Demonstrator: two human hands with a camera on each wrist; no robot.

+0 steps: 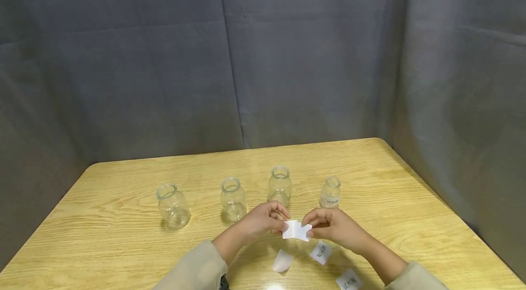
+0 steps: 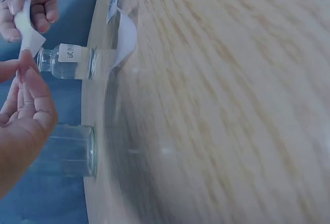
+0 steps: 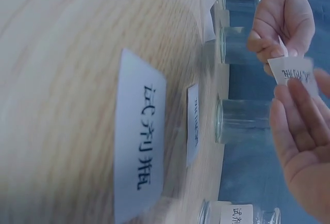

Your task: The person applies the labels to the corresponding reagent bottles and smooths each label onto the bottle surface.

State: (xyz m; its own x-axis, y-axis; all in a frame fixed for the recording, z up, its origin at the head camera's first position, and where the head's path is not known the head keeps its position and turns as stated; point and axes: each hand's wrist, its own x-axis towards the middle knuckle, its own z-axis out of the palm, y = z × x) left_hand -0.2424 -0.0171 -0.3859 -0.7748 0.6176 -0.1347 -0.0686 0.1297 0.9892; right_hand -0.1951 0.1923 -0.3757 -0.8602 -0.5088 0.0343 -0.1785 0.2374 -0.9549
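Between both hands, above the table, is a white paper label (image 1: pixel 297 230) with a crease across it. My left hand (image 1: pixel 263 220) pinches its left end between thumb and finger, and my right hand (image 1: pixel 338 228) pinches its right end. Handwriting shows on the label's other face (image 3: pixel 294 73) in the right wrist view. Below the hands lie a curled blank paper (image 1: pixel 282 261) and two written labels, one nearer (image 1: pixel 349 280) and one farther (image 1: pixel 321 252).
Three unlabelled glass jars stand in a row, at left (image 1: pixel 174 210), middle (image 1: pixel 233 201) and right of middle (image 1: pixel 280 188). A smaller bottle (image 1: pixel 330 194) with a written label stands farther right. Behind the wooden table (image 1: pixel 102 217) hangs a grey curtain (image 1: pixel 164 75).
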